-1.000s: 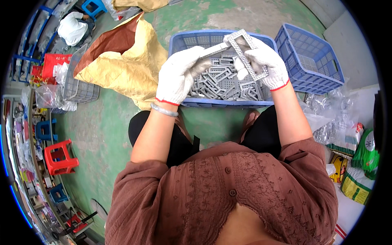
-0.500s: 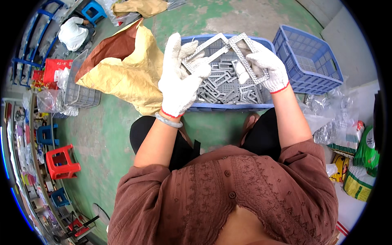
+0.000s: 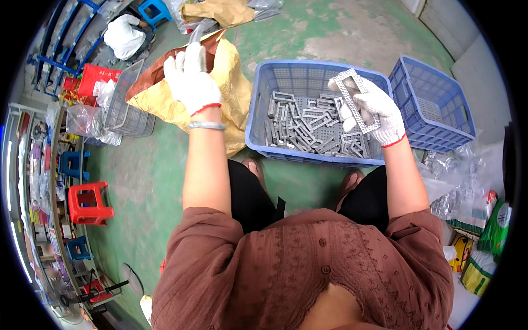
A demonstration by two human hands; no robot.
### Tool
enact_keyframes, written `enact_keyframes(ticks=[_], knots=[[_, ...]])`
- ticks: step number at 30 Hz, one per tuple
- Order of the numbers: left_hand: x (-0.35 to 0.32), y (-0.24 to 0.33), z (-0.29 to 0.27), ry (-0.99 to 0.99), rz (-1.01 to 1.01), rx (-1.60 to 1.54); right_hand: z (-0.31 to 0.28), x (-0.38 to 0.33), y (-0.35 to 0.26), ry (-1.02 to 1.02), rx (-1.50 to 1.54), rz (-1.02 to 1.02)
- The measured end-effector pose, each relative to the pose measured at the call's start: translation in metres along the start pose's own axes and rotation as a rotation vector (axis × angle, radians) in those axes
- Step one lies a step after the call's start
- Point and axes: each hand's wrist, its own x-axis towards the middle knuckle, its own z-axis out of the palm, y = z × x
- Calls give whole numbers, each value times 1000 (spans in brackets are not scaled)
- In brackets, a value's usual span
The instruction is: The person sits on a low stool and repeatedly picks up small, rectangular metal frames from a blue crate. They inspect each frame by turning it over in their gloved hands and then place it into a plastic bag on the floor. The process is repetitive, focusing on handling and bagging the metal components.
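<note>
My right hand (image 3: 379,113), in a white knitted glove, grips a rectangular grey metal frame (image 3: 347,93) above the right side of a blue plastic crate (image 3: 254,124). Inside that crate lie several similar grey metal frames (image 3: 308,122), heaped loosely. My left hand (image 3: 193,82), gloved too, is raised at the mouth of a yellow woven sack (image 3: 234,88) with a reddish-brown inside. Its fingers are stretched and apart, and no frame shows in it. The sack stands just left of the crate; what lies inside it is hidden.
A second blue crate (image 3: 434,118) stands at the right, beside clear plastic bags (image 3: 454,170). Left of the sack is a grey crate (image 3: 135,113). A red stool (image 3: 91,203) and crowded shelves (image 3: 41,181) line the left. Another person (image 3: 125,37) crouches at the far left.
My left hand has moved left from over the crate to the sack, and the frame it held is out of sight. My right hand still holds its frame. The view has shifted.
</note>
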Motion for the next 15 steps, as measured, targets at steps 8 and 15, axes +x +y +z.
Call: enact_keyframes(ticks=[8,15], knots=[[-22,-2,8,-115,-100,35,5,4,11,81,149,-16],[-112,41,51,-972,-372,345,33,9,11,260,99,111]])
